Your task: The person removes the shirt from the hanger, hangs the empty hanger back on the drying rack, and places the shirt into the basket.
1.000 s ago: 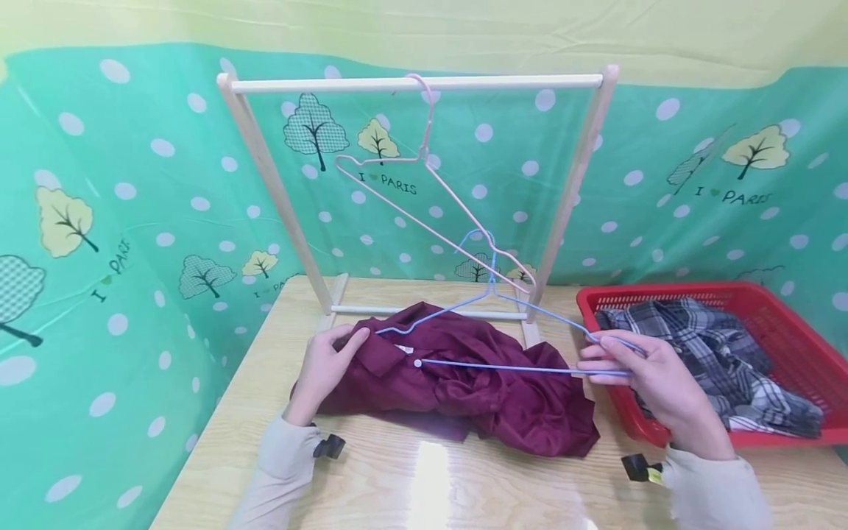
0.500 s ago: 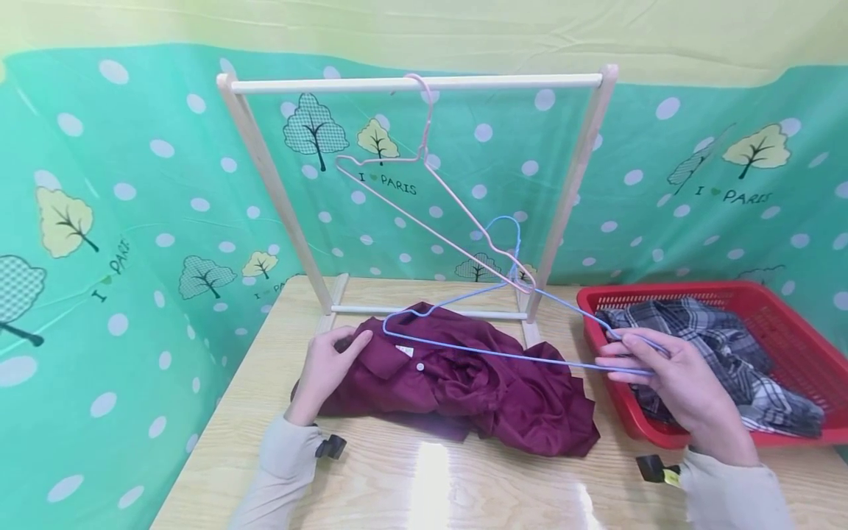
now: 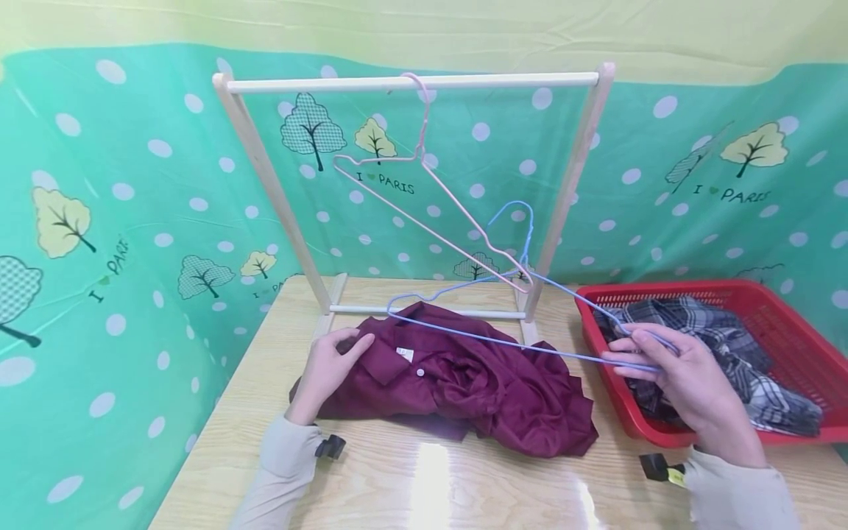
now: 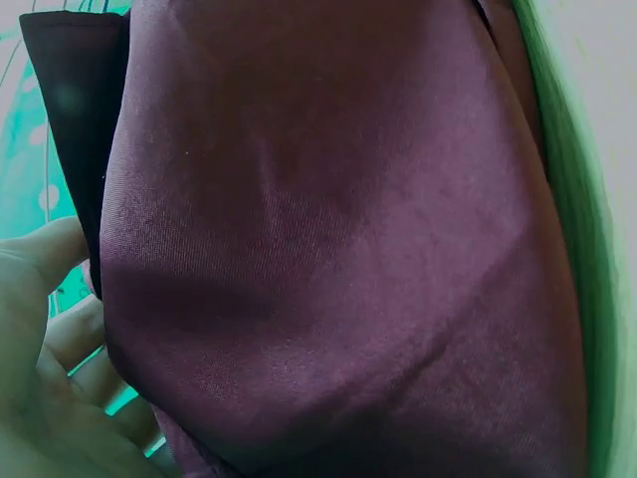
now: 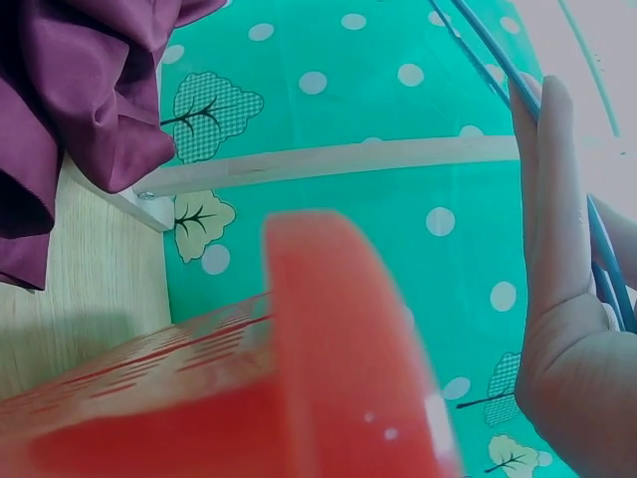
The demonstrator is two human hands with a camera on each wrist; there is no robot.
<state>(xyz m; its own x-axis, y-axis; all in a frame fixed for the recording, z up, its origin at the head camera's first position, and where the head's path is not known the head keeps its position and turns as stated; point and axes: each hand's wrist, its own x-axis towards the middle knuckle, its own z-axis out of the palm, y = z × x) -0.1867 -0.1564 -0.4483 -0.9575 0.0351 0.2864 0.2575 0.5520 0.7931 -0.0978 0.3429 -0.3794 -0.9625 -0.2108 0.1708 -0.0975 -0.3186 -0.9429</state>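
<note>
A maroon collared shirt (image 3: 424,401) lies bunched on the table, its white label and one pale button facing up. My left hand (image 3: 328,372) pinches the shirt's collar at its left end between thumb and fingers. In the left wrist view the maroon cloth (image 4: 338,229) fills most of the picture, with the hand at its left edge. My right hand (image 3: 692,379) grips one end of a blue wire hanger (image 3: 528,250), held above the shirt with its hook upward and its free end pointing left, over the collar.
Behind the shirt stands a wooden rack (image 3: 265,162) with a pink hanger (image 3: 422,140) on its top bar. A red basket (image 3: 804,353) holding a plaid garment (image 3: 689,324) sits at the right, beneath my right hand. A patterned green curtain (image 3: 729,243) surrounds the table (image 3: 371,478).
The blue hanger's left end has come out from the shirt's collar. My right hand has carried the hanger right, and its hook has risen. My left hand stays at the collar.
</note>
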